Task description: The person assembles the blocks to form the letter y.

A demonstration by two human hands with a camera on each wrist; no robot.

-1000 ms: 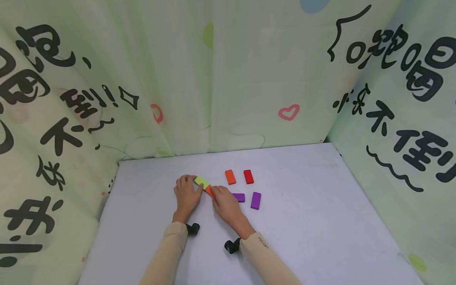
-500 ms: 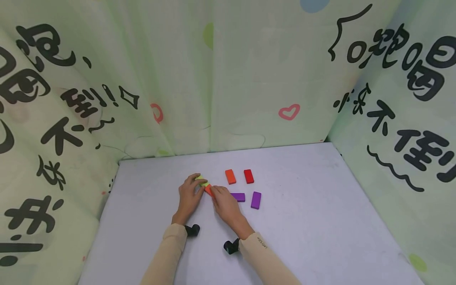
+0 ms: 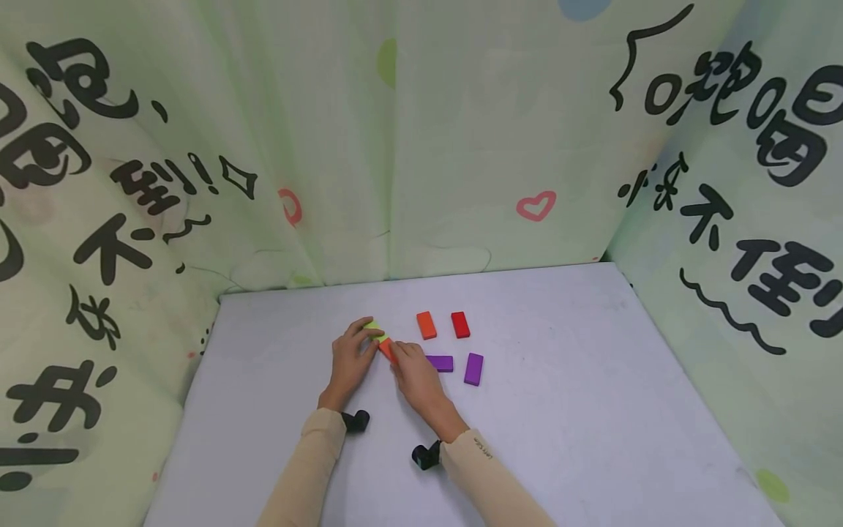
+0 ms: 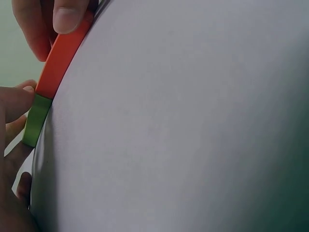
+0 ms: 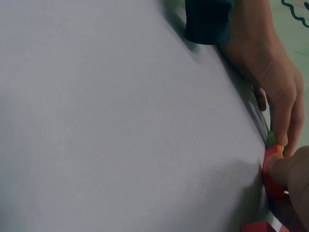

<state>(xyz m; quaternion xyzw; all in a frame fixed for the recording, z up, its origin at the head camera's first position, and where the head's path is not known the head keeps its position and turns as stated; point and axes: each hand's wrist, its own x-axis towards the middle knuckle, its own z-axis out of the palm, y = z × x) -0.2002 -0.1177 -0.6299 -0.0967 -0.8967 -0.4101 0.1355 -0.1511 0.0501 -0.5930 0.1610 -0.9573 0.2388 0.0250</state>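
Observation:
A lime-green block (image 3: pixel 371 325) and an orange block (image 3: pixel 386 349) lie end to end in a slanted row on the white table. My left hand (image 3: pixel 350 361) holds the green block between thumb and fingers, covering part of it. In the left wrist view the green block (image 4: pixel 37 121) meets the orange block (image 4: pixel 63 58) at their short ends. My right hand (image 3: pixel 421 380) grips the other end of the orange block; its thumb presses on the side of that block (image 5: pixel 272 182) in the right wrist view.
Behind and right of my right hand lie another orange block (image 3: pixel 426 326), a red block (image 3: pixel 460 325), an upright-turned purple block (image 3: pixel 473 369) and a sideways purple block (image 3: pixel 441 364), partly hidden by the hand. Printed curtains (image 3: pixel 454 146) surround the white table (image 3: pixel 579 410).
My left hand has shifted slightly right and away from me, its fingers now reaching across the green block. The right hand has stayed on the orange block.

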